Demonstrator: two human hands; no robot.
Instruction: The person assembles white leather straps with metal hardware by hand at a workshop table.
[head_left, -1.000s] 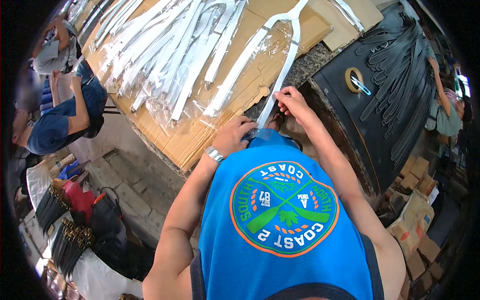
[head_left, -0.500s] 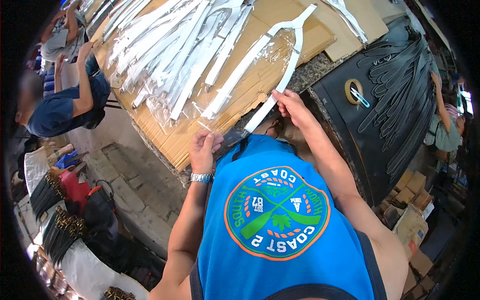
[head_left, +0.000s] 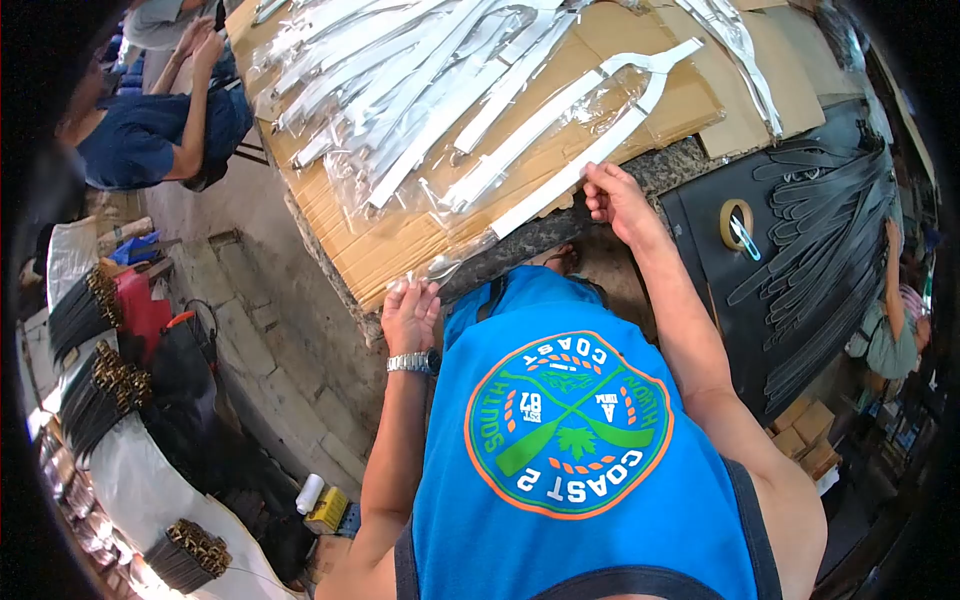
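The right hand [head_left: 617, 198] pinches the white Y-shaped strap [head_left: 590, 125] while the left hand [head_left: 410, 312] grips its clear plastic sleeve [head_left: 455, 262]; next the sleeve probably needs pulling along the strap

Head-worn camera looks steeply down, close over the worktable [head_left: 420, 250].

A stone worktop [head_left: 560, 235] carries flattened cardboard sheets [head_left: 400, 250] under bagged white straps [head_left: 420, 90], beside a black mat [head_left: 710, 260] with black straps [head_left: 820, 240] and a tape roll [head_left: 737, 222].
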